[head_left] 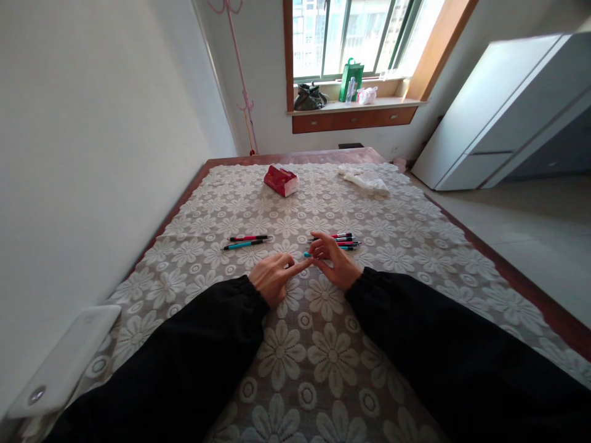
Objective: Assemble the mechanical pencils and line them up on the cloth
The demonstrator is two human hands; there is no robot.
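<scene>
My right hand [335,261] is closed, with a small blue piece [307,254] at its fingertips. I cannot tell whether this piece belongs to a pen, as the fingers cover the rest. From the left, my left hand [274,277] reaches in with one finger stretched out, its tip at the right hand's fingertips. The other left fingers are bent and partly hidden. Beyond the right hand lie several red, blue and black pens [347,242], partly covered by it. A red-and-black pen [249,238] and a blue-and-black pen [244,245] lie side by side beyond my left hand.
A patterned floral cloth [305,357] covers the table. Farther back are a red tissue pack [280,181] and a crumpled white plastic bag [367,182]. A white device [67,360] sits at the near left, against the wall. Bags stand on the windowsill [355,104].
</scene>
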